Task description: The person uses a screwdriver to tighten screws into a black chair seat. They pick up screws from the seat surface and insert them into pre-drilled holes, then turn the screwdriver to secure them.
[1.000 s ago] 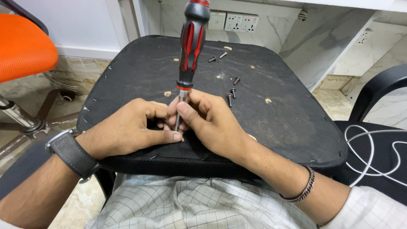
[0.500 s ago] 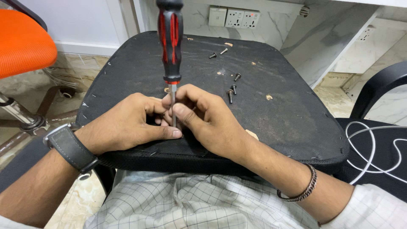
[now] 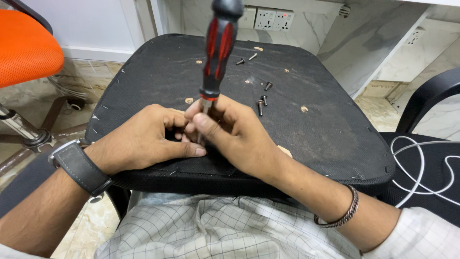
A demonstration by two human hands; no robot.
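I see my 2 forearms coming in from the near corners and meeting at the middle. My left hand (image 3: 143, 141) lies palm down, fingers curled inward, thumb stretched right toward the other hand. My right hand (image 3: 235, 136) sits just beside it, touching at the fingertips, with its fingers pinched together in a tight grip. The tips are hidden behind my knuckles, so which fingers press I can't quite tell. Both wrists are low, elbows spread wide.
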